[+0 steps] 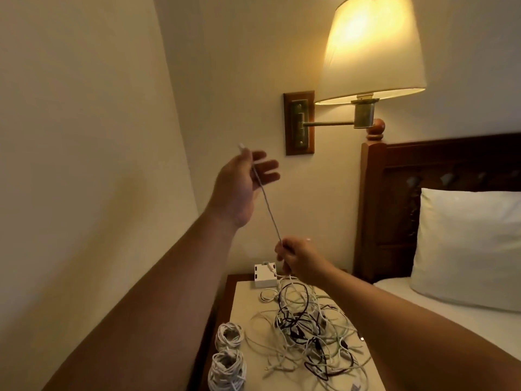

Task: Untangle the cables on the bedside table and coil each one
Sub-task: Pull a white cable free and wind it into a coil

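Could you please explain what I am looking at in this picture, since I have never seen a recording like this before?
There is no machine here. A person wears a wide-angle camera on the head, so the single picture looks forward and down along both bare arms. The left hand, raised near the wall, pinches one end of a thin light cable. The right hand, lower down, grips the same cable with curled fingers, so it runs straight between the two hands. Below them is the bedside table. On it lie a tangle of white and black cables, a coiled white bundle at the left edge with a second bundle nearer the camera, and a small white box at the back. A lit wall lamp and a pillow on a bed are to the right.
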